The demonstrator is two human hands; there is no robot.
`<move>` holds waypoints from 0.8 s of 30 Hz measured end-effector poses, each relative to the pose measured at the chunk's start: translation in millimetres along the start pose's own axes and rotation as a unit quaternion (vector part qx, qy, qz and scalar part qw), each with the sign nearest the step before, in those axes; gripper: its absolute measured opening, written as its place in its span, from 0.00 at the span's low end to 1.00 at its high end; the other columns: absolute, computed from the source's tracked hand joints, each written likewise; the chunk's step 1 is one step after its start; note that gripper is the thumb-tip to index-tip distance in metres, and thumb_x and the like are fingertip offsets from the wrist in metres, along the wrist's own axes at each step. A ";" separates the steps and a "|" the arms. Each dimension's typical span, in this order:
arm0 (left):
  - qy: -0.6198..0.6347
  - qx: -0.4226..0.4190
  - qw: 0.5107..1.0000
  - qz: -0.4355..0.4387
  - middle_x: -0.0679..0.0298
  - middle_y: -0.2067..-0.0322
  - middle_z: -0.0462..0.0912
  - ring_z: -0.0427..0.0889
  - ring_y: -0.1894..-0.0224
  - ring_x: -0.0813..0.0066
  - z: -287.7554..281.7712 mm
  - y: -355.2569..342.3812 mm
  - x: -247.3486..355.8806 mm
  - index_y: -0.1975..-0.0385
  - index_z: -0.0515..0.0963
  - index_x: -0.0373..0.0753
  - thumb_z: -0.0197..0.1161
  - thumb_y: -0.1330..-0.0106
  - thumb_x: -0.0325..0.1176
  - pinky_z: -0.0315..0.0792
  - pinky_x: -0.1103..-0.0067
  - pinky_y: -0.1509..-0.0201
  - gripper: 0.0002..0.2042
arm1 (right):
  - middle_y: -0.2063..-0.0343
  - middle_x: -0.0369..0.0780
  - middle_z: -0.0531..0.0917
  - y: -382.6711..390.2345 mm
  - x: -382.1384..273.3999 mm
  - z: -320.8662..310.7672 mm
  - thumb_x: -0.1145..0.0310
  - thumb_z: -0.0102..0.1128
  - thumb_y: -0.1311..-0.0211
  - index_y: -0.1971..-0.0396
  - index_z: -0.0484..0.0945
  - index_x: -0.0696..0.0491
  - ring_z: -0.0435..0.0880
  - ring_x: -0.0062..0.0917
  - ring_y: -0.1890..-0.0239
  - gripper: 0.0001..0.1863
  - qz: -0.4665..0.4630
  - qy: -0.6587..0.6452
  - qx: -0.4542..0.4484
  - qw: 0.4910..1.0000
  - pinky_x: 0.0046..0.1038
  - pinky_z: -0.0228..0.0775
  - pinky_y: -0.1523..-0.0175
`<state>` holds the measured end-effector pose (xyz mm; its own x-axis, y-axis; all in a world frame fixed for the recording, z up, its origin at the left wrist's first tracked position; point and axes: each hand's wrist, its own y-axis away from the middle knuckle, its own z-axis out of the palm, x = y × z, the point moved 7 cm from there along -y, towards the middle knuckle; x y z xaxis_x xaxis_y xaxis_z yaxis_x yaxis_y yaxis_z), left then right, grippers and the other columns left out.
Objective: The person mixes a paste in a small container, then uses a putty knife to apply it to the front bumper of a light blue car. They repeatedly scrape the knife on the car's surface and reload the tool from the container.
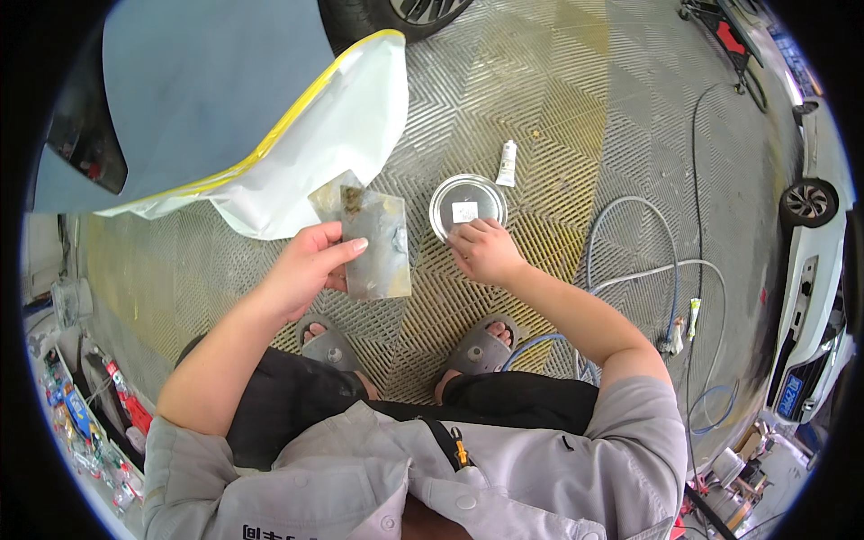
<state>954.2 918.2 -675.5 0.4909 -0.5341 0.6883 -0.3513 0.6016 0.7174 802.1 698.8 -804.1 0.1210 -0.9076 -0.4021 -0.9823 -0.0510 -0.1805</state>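
My left hand (321, 261) is closed on a flat, rectangular putty spreader (376, 261), grey with smears and a brown patch at one corner. A second thin sheet (328, 195) shows behind its upper left corner; whether it is separate I cannot tell. My right hand (487, 251) curls its fingers over the near rim of a round metal tin (466, 187) with a white label on top. Its fingertips are partly hidden. Just beyond the tin, to the right, a small white tube (508, 164) lies on the floor.
A grey-blue car panel (216, 81), edged with yellow tape and white masking sheet (360, 126), fills the upper left beside a wheel (405, 16). Hoses (675, 261) loop over the grated floor (549, 81) at right. A white car (814, 243) stands at far right.
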 end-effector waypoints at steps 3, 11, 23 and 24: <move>-0.021 0.055 0.998 -0.012 0.62 0.46 0.87 0.86 0.47 0.71 -13.5 0.9 -13.3 0.35 0.76 0.33 0.65 0.22 0.41 0.81 0.71 0.45 0.23 | 0.72 0.36 0.89 -25.6 33.6 -15.1 0.58 0.69 0.38 0.68 0.90 0.47 0.86 0.34 0.60 0.10 0.048 -0.080 0.102 0.990 0.41 0.76 0.50; 0.020 -0.007 0.997 0.069 0.63 0.54 0.89 0.90 0.55 0.70 -14.7 2.4 3.2 0.43 0.79 0.35 0.62 0.22 0.32 0.88 0.68 0.53 0.13 | 0.54 0.46 0.90 -34.5 210.6 2.8 0.45 0.69 0.37 0.50 0.83 0.56 0.90 0.44 0.50 0.28 0.574 -0.055 -0.012 0.817 0.43 0.83 0.46; -0.098 0.002 0.971 0.220 0.67 0.64 0.87 0.83 0.62 0.82 -51.5 -44.1 8.7 0.56 0.82 0.31 0.59 0.20 0.29 0.79 0.81 0.57 0.08 | 0.54 0.47 0.88 -28.8 217.4 -10.1 0.54 0.73 0.41 0.51 0.87 0.56 0.90 0.44 0.53 0.24 0.559 -0.081 0.104 0.819 0.43 0.82 0.45; -0.083 -0.011 0.972 0.218 0.69 0.64 0.86 0.81 0.62 0.84 -48.5 -50.0 12.7 0.57 0.82 0.32 0.58 0.20 0.29 0.77 0.81 0.57 0.08 | 0.54 0.48 0.88 -21.2 212.1 -19.6 0.54 0.73 0.40 0.50 0.86 0.57 0.89 0.45 0.53 0.25 0.548 -0.098 0.159 0.815 0.43 0.82 0.45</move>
<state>1016.7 910.1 -707.8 0.1636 -0.3131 0.9355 -0.4796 0.8035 0.3527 845.8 499.2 -867.9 -0.7533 -0.2493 -0.6086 -0.4321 0.8852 0.1722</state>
